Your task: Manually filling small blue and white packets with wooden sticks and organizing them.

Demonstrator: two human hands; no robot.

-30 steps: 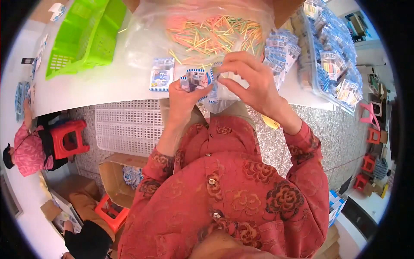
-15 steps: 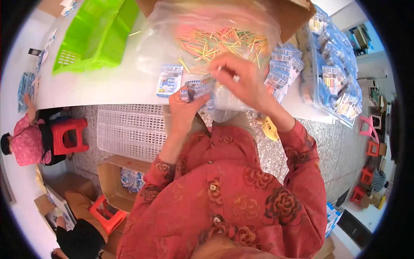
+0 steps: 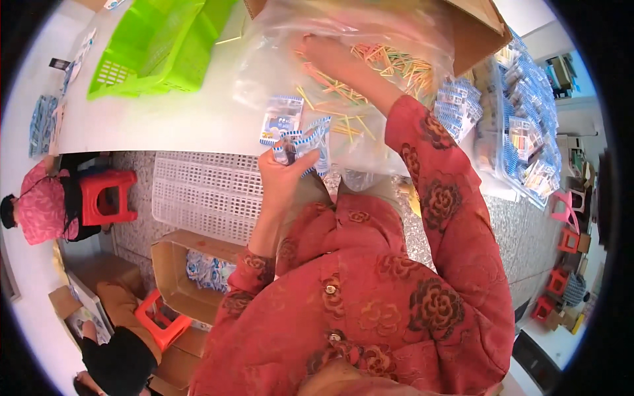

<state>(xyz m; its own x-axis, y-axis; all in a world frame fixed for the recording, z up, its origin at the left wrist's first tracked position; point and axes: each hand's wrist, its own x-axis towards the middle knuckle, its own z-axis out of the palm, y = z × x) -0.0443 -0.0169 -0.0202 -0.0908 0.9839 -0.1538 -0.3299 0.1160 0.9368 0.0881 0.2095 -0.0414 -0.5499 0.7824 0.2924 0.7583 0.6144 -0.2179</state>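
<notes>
My left hand holds a small clear packet with a blue-and-white edge just above the table's front edge. My right hand reaches far forward into a big clear plastic bag full of thin coloured sticks. Its fingers lie among the sticks behind the plastic, and I cannot tell whether they grip any. Another blue-and-white packet lies flat on the white table just left of the held one.
A green plastic basket stands at the back left. Stacks of filled packets and clear bags of them lie right. A white crate, cardboard box, red stools and two seated people are below the table.
My right hand has left the packet and stretched forward into the bag of sticks. My left hand still holds the packet, a little lower and nearer my body.
</notes>
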